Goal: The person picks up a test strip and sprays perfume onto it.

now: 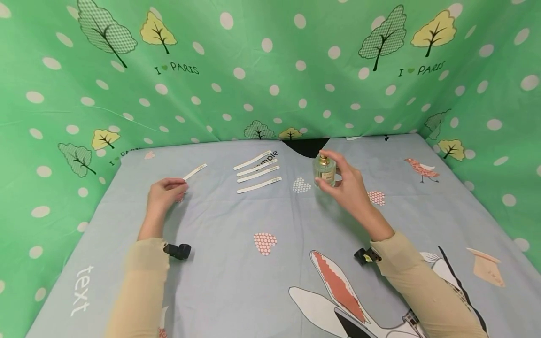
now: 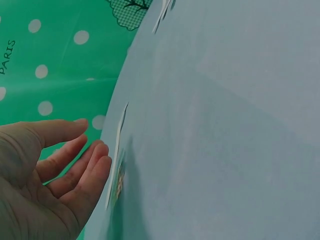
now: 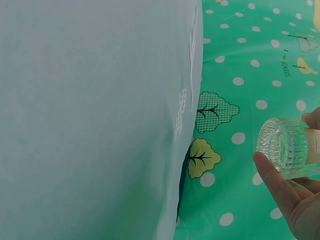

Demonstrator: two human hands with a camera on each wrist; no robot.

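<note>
My right hand (image 1: 347,180) holds a clear ribbed glass perfume bottle (image 1: 325,173) with a gold sprayer top and a pale label. The index finger rests on top and the thumb lies low on the bottle. In the right wrist view the glass base of the perfume bottle (image 3: 282,147) faces the camera, raised off the cloth. My left hand (image 1: 166,195) is by a single white perfume test strip (image 1: 196,171). The left wrist view shows loosely bent fingers (image 2: 82,185), thumb apart from them, and the strip (image 2: 118,137) lying just beyond the fingertips.
Between the hands, several more white test strips (image 1: 258,184) lie in a rough row on the grey-blue printed cloth (image 1: 220,263). A green dotted curtain (image 1: 270,94) stands behind the table and along its sides. Each wrist wears a small black camera (image 1: 179,251).
</note>
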